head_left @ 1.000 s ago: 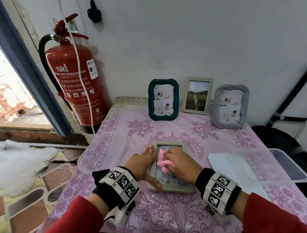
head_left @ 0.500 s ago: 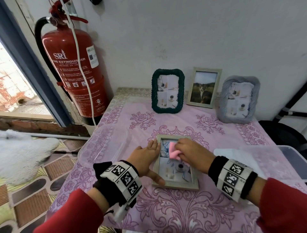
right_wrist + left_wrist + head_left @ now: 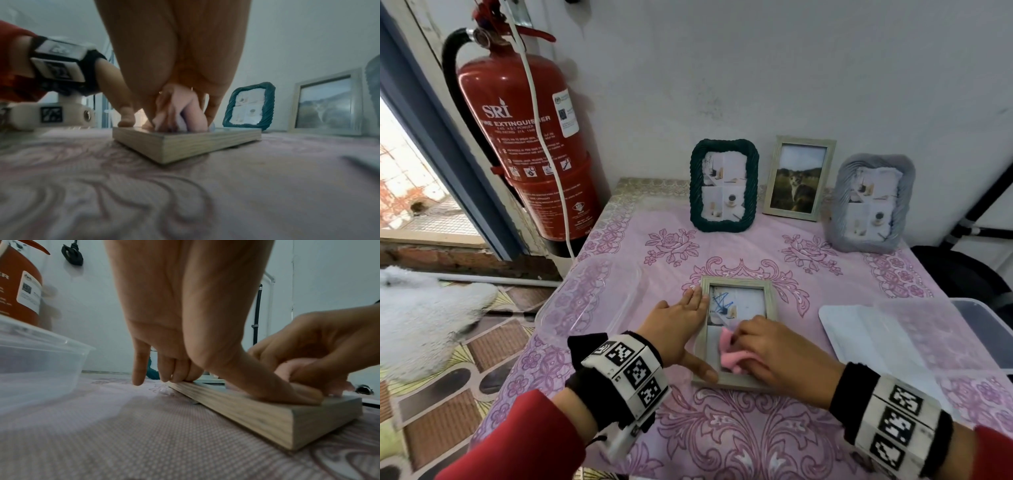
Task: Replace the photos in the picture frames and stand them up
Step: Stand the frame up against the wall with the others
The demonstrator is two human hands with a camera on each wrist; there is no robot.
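Note:
A pale wooden picture frame (image 3: 739, 283) lies flat, glass up, on the pink tablecloth (image 3: 722, 438). My left hand (image 3: 681, 325) rests flat along its left edge, thumb on the near corner, fingers straight. My right hand (image 3: 774, 353) grips a pink cloth (image 3: 729, 349) and presses it on the lower part of the glass. The left wrist view shows the frame's (image 3: 257, 415) side with my thumb pressing its top. In the right wrist view the frame (image 3: 185, 141) sits under my curled fingers. Three frames stand at the wall: green (image 3: 723, 186), wooden with a cat photo (image 3: 798, 178), grey (image 3: 873, 202).
A clear plastic container (image 3: 589, 301) sits left of the frame. A white lid (image 3: 866, 339) and a clear box (image 3: 983, 325) lie at the right. A red fire extinguisher (image 3: 524, 144) stands beside the table's far left corner.
My right hand slid the pink cloth up the glass and then back down toward the near end. The left hand stayed on the frame's left edge.

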